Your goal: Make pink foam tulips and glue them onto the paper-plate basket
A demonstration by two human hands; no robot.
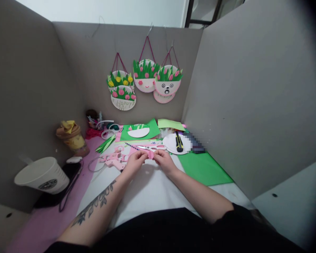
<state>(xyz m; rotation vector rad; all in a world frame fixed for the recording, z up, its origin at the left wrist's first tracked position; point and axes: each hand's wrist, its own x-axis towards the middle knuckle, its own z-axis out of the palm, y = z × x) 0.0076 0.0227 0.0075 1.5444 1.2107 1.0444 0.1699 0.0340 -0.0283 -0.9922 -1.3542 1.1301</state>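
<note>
Between my two hands is a small piece of pink paper (pixel 150 154), pinched from both sides above the white table. My left hand (pixel 137 161) closes its fingertips on the paper's left edge, and my right hand (pixel 163 161) grips its right edge. Just beyond them lie white-handled scissors (pixel 158 147) and a dark strip with light dots. To the left of my left hand rest a pink glue gun (pixel 115 163) and pink paper scraps (pixel 113 155). A half paper plate with green paper leaves (pixel 138 131) lies on green paper farther back.
A yellow-black utility knife (pixel 179 141) lies on white paper plates (pixel 171 144) at right, near green paper (pixel 205 168). At left stand a white paper cup (pixel 43 175) and a brown-topped cup (pixel 72 137). Decorated plates (pixel 123 98) hang on the grey partition.
</note>
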